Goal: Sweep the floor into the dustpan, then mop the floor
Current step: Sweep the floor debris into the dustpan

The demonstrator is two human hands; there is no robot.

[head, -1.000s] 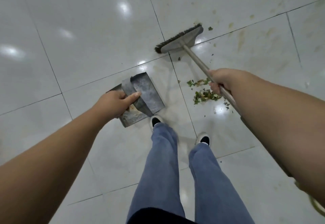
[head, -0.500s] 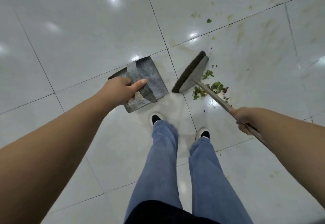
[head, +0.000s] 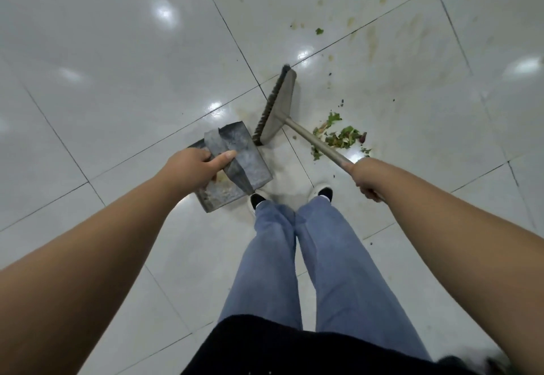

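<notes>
Mid-sweep, dustpan held low for the scraps.

Left hand (head: 196, 168) curls round the handle of the grey dustpan (head: 235, 168), tilting it toward the broom (head: 276, 106); right hand (head: 363, 178) grips the broom's pole. Green leafy debris (head: 341, 137) lies right of the broom head, on the far side from the pan, on stained white tile (head: 117, 50).

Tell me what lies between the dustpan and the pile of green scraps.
In the head view, the broom head and its handle lie between the dustpan and the green scraps.
</notes>
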